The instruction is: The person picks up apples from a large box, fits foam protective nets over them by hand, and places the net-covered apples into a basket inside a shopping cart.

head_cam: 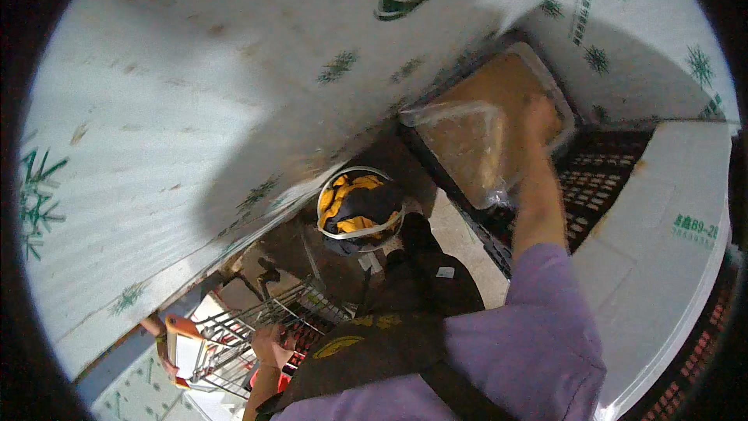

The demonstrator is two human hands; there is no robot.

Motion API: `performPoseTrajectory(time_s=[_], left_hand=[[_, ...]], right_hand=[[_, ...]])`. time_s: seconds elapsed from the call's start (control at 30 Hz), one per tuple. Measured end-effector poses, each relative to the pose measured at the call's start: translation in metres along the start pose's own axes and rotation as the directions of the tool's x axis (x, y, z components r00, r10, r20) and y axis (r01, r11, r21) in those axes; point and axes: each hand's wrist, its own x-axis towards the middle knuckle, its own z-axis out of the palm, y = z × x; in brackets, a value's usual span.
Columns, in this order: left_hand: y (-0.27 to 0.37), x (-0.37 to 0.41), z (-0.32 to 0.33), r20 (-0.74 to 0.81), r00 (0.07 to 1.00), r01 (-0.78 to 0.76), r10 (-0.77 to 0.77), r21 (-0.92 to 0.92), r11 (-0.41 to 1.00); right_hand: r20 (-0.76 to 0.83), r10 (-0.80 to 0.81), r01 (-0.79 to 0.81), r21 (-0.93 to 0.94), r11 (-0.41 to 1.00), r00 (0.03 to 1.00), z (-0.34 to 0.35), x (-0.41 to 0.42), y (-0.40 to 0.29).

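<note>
My right hand (540,120) reaches over a flat brown item under clear plastic film (461,134), which lies in or on a dark plastic crate (435,169). The hand is blurred, and its fingers cannot be told apart well enough to show a grip. On my other side, my left hand (272,346) is at the side of a wire shopping cart (225,356). Whether its fingers close on the wire is unclear. Red and black items (301,333) show beside that hand.
Another person's hand (166,359) is at the cart's orange-ended handle (178,325). A round pail (319,210) holds black and yellow material (362,202) near my feet. White printed panels (146,146) rise at left. A white foam box (648,245) stands at right beside a black lattice crate (602,169).
</note>
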Motion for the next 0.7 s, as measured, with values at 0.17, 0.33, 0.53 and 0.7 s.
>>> performPoseTrajectory(time_s=[0.17,0.33,0.53,0.7], left_hand=[[0.004,-0.033,0.008,0.005,0.991,0.13,-0.13,-0.012,0.991],[-0.015,-0.005,0.012,0.139,0.977,0.165,-0.163,0.004,0.986],[-0.01,-0.041,0.015,0.247,0.945,0.215,-0.214,0.024,0.976],[-0.015,-0.022,0.03,0.256,0.952,0.19,-0.167,-0.069,0.979]], right_hand=[[-0.161,0.382,-0.404,-0.139,0.904,0.91,-0.082,0.102,-0.041],[-0.111,-0.724,0.727,-0.014,0.686,0.681,0.048,0.051,-0.023],[0.561,-0.53,0.698,-0.125,0.705,0.636,0.135,-0.1,-0.099],[0.51,-0.5,0.66,-0.195,0.725,0.7,0.105,-0.144,-0.124]])
